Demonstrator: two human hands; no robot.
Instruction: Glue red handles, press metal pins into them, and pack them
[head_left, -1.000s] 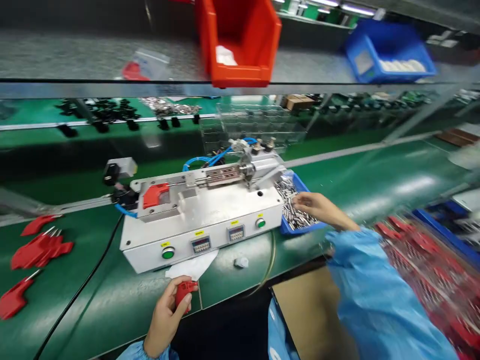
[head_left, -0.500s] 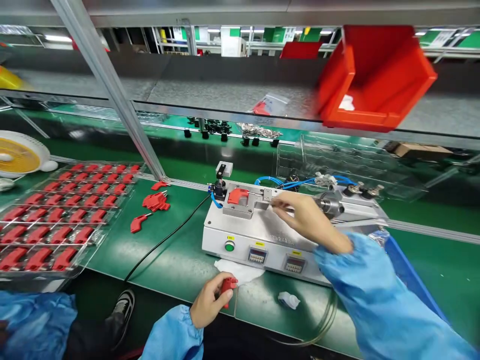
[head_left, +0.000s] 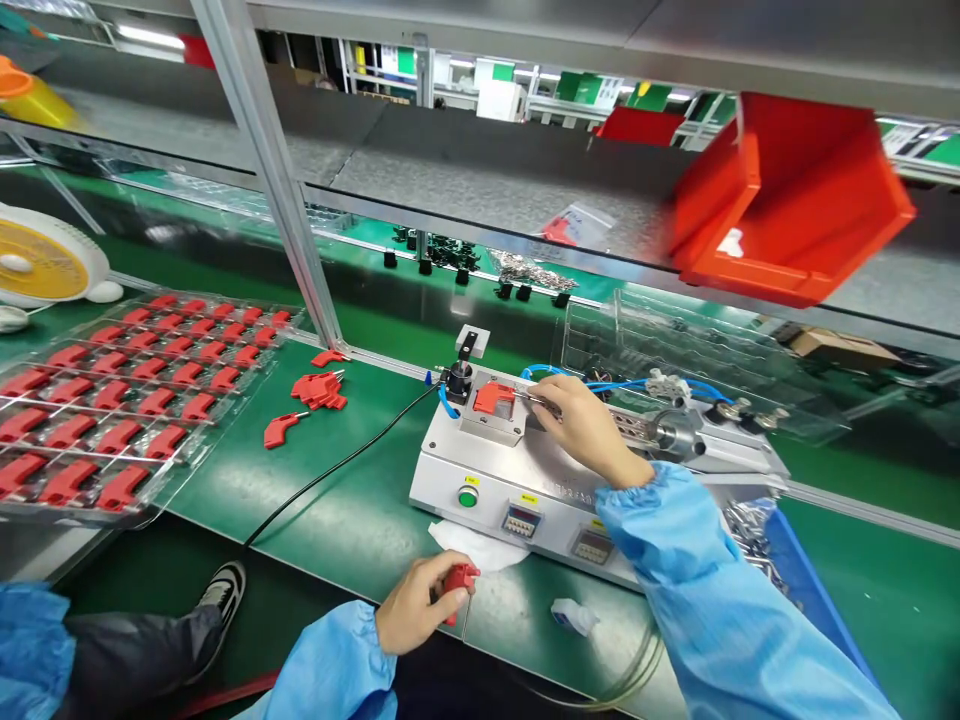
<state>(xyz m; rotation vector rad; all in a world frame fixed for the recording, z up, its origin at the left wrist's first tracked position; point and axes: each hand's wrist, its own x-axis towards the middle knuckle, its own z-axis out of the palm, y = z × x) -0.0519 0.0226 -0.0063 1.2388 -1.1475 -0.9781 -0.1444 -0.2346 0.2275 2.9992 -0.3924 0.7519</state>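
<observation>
My left hand [head_left: 420, 608] is closed around a red plastic part [head_left: 460, 578] in front of the machine's near edge. A second red part [head_left: 495, 398], shaped like a small pistol grip, lies in the metal fixture [head_left: 491, 428] on top of the white bench machine [head_left: 480, 470]. From its right end a thin metal pin points toward my right hand [head_left: 589, 425]. The fingers of that hand are pinched together at the pin's end, over the metal slide. What lies between those fingertips is too small and covered to name.
Left stands a clear tray [head_left: 172, 490] with rows of red parts, beside a loose red pile [head_left: 319, 388]. A blue bin [head_left: 817, 590] of metal pins sits right. Overhead, a red bin [head_left: 795, 210] rests on the shelf [head_left: 480, 170]. A black cable [head_left: 337, 465] crosses the bench.
My right hand has moved in closer to the pin of the seated red part and now covers the small metal block there. My left hand still holds its red part. The camera view has shifted.
</observation>
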